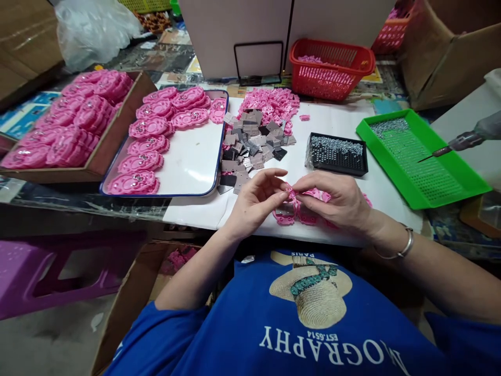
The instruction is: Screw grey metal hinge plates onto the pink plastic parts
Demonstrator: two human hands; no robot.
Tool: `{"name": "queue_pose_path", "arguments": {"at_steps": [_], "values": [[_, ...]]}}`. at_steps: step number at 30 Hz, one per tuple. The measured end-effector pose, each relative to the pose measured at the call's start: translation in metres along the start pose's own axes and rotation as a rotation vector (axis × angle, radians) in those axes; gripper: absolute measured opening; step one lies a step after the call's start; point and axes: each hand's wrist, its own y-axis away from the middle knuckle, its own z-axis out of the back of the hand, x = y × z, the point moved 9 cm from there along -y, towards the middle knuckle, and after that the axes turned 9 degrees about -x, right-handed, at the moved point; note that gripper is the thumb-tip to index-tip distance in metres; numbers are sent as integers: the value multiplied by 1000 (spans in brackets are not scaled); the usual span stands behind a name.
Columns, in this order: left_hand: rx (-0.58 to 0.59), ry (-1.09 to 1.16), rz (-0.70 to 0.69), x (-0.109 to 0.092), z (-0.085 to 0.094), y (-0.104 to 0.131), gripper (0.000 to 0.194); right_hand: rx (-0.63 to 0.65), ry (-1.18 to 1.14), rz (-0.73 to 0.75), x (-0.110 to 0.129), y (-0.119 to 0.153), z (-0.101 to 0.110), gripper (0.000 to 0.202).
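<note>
My left hand point(260, 201) and my right hand point(334, 201) meet over the front of the white paper. Between their fingertips they pinch a small pink plastic part point(291, 197), mostly covered by the fingers. Under and beside it, several more pink plastic pieces point(285, 218) lie on the paper, partly hidden by my right hand. Just beyond my left hand is a pile of small grey metal plates point(250, 138). Behind that is a heap of small pink pieces point(270, 104). A black block holding many screws point(337, 154) sits beyond my right hand.
At left, a white tray point(188, 162) holds pink assemblies, beside a cardboard box point(113, 141) full of them. A green tray point(422, 193) of screws is at right, with an electric screwdriver point(465, 140) above it. A red basket point(332, 78) stands at the back.
</note>
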Motion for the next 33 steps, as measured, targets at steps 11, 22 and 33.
{"name": "queue_pose_path", "arguments": {"at_steps": [11,22,33], "values": [[-203,260,158,10,10,-7,36,-153,-180,-276,-11,-2,4,19],[-120,-12,-131,-10,2,-3,7,-154,-301,-308,-15,5,-1,6],[-260,-575,-565,-37,5,20,26,-220,-414,-512,-32,8,-2,18]]}}
